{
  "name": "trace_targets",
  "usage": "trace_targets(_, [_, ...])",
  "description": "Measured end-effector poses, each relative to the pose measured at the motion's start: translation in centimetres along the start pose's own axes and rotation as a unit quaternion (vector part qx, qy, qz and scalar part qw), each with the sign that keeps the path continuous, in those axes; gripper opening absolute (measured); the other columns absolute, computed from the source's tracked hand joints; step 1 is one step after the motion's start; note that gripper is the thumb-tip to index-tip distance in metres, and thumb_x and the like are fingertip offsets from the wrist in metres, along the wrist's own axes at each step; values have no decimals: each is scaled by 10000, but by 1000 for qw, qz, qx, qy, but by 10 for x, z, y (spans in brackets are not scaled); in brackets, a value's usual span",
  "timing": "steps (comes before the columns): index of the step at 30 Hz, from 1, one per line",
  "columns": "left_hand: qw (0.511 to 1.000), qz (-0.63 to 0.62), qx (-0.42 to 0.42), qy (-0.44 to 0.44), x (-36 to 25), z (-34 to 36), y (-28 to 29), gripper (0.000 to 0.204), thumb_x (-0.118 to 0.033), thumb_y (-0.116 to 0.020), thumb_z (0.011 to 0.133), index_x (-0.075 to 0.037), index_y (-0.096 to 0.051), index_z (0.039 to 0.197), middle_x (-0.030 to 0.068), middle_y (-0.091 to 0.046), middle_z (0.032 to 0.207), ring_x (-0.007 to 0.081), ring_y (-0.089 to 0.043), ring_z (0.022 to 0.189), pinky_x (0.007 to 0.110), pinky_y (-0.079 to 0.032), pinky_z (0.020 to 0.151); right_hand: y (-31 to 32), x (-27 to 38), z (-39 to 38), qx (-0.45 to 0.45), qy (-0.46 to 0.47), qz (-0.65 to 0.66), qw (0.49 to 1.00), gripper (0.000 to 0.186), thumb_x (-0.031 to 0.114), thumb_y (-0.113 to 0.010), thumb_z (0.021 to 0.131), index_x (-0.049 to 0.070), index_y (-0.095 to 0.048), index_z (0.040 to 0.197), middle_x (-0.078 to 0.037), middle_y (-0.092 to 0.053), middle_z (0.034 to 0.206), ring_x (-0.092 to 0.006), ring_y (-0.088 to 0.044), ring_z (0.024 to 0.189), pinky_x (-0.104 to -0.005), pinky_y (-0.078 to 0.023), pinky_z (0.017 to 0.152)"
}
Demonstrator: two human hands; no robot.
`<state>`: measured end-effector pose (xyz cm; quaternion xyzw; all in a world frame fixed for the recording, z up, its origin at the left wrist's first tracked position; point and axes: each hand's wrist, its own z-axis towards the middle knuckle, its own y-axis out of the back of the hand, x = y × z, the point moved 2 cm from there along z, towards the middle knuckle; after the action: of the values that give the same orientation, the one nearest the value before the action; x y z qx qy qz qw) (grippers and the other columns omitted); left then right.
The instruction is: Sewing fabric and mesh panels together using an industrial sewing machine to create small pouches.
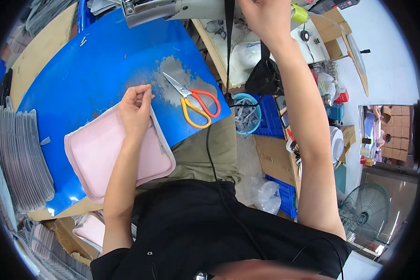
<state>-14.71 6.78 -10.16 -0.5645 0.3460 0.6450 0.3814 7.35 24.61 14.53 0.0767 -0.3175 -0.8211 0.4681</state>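
Observation:
My left hand rests over a pink pouch-like piece with a pale border and a zipper, its fingers bent and pinched; what they hold, if anything, is too small to name. To its right on the blue tabletop lie scissors with red and yellow handles, blades apart. My right arm reaches up to the sewing machine at the top, where my right hand is beside a lime-green spool; its fingertips are cut off by the upper edge.
Stacked grey pieces sit at left, more pink pieces lower down. A black cord hangs across the middle. Right of the table are a light-blue basket with scraps, blue crates and a fan. Another person shows in the far-right opening.

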Motion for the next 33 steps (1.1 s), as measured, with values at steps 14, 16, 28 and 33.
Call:
trace_targets(14, [999,32,5,-12,-1,-1,-1,79,-62,-707,974,-11,-720,1032,6,-700,858,62,-669,781,194,-480,623,5,1,1,11,16,-22,1000,115,109,-722,872,4,-677,858,-175,-591,747,-377,-609,710,-425,-447,617])
trace_targets(16, [999,31,4,-10,-3,-1,-2,78,-63,-707,975,-12,-719,1032,8,-701,859,63,-671,784,193,-477,622,3,-1,2,29,-14,35,999,133,114,-712,869,-6,-663,839,-187,-611,757,-389,-614,716,-429,-456,618])
trace_targets(28, [999,30,16,-15,-3,-2,-2,92,-72,-705,979,-15,-707,1051,18,-701,858,67,-674,787,183,-478,624,-11,-7,2,-1,-140,27,990,229,168,-725,887,-33,-620,923,-211,-702,862,-353,-697,765,-391,-518,664])
trace_targets(33, [1000,18,11,15,-5,-1,3,98,-70,-703,980,-14,-701,1061,29,-715,879,78,-697,823,188,-490,631,8,32,-72,-137,21,-95,986,447,133,-836,783,61,-669,1191,-128,-701,1093,-295,-661,942,-391,-507,807])
